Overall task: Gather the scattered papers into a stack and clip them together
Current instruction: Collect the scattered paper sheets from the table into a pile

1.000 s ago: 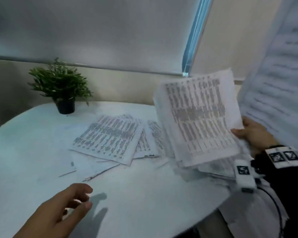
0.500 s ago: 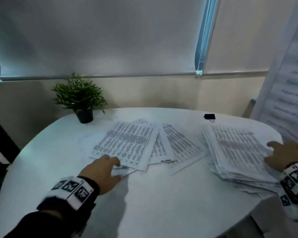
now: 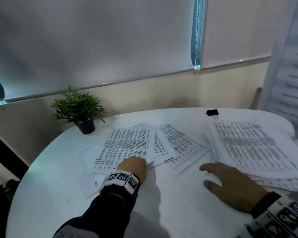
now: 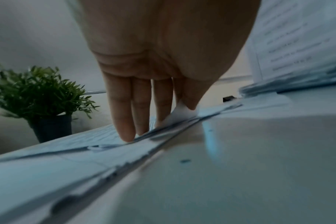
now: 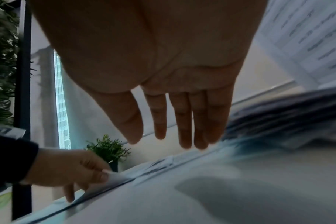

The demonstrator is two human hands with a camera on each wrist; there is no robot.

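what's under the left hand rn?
The left hand rests on the scattered papers, thumb lifting one sheet's corner. More sheets lie beneath on the table; their count is hidden.

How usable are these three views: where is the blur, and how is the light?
Head view: dim and bluish, print on the loose sheets smeared, right hand motion-blurred. Left wrist view: fingers fairly sharp, the table in front soft. Right wrist view: palm dark against the bright wall, paper stack streaked by motion.

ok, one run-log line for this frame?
left hand: pinches loose sheet corner | right hand: open above table | stack: unclipped | binder clip: untouched
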